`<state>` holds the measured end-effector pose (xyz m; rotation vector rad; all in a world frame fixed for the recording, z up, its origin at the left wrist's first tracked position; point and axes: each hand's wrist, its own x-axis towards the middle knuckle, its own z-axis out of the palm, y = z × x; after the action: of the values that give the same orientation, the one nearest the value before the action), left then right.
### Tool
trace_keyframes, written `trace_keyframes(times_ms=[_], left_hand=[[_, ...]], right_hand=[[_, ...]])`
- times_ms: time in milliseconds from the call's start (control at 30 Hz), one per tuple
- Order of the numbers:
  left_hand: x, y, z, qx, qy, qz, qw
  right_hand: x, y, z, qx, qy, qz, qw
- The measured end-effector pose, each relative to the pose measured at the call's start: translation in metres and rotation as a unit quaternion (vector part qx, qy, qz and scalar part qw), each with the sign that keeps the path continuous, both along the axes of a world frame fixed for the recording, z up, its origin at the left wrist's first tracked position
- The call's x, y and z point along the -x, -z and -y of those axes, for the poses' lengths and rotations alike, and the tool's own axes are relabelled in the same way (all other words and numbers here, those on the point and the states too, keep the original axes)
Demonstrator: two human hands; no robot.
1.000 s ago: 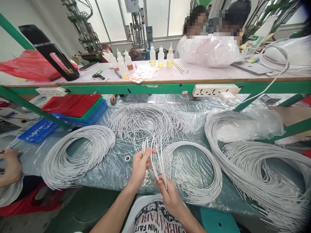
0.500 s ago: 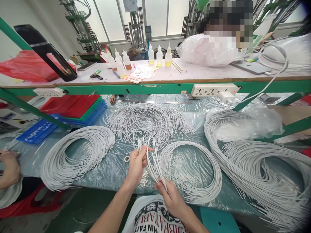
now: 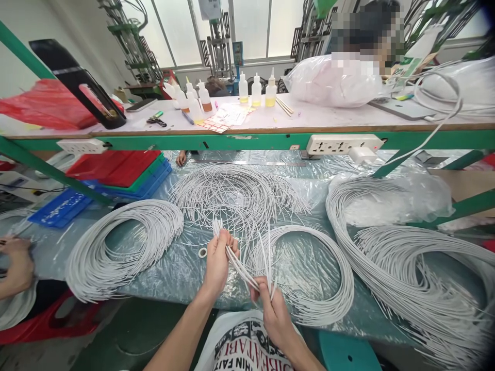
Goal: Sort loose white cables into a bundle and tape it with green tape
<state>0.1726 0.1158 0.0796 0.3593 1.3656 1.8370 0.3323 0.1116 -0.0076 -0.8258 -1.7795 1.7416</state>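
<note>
A bundle of white cables [image 3: 242, 269] stretches between my two hands above the table's front part. My left hand [image 3: 220, 257] is closed round the bundle, with the cable ends poking out above the fist. Lower and to the right, my right hand [image 3: 270, 304] pinches the same cables, and a few strands rise upright from its fingers. Behind my hands lies a loose, tangled coil of cable [image 3: 232, 193]. A neater ring of cable [image 3: 346, 278] rests just right of my right hand. A small white tape roll [image 3: 202, 252] sits left of my left hand.
Another coil [image 3: 88, 257] lies at left, and large coils [image 3: 386, 268] at right. Stacked trays [image 3: 116, 167] stand back left. A shelf [image 3: 174, 128] with bottles, a bag and a power strip [image 3: 344, 144] crosses above the table. A co-worker's arm [image 3: 17, 265] shows far left.
The cable ends are gathered closer together in my left hand. My right hand has shifted slightly right, and a few strands now stand apart from the bundle above it.
</note>
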Motion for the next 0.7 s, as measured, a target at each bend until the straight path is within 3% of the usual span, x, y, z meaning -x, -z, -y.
trace_keyframes(times_ms=[167, 233, 367, 467, 700], left_hand=[[0.008, 0.0, 0.005, -0.015, 0.044, 0.024, 0.999], [0.008, 0.004, 0.007, 0.005, 0.083, 0.039, 0.996], [-0.003, 0.013, 0.008, 0.065, 0.173, 0.019, 0.983], [-0.013, 0.015, 0.008, 0.099, 0.208, -0.039, 0.972], [-0.002, 0.006, 0.004, 0.078, 0.133, -0.022, 0.988]], right_hand=[[-0.001, -0.007, -0.009, -0.105, 0.078, -0.014, 0.991], [-0.002, -0.007, -0.011, -0.112, 0.088, -0.016, 0.99], [0.002, -0.004, -0.006, 0.002, -0.011, -0.038, 0.999], [0.006, -0.005, 0.0, 0.059, -0.096, -0.051, 0.992], [0.001, -0.014, 0.007, 0.018, -0.192, -0.002, 0.981]])
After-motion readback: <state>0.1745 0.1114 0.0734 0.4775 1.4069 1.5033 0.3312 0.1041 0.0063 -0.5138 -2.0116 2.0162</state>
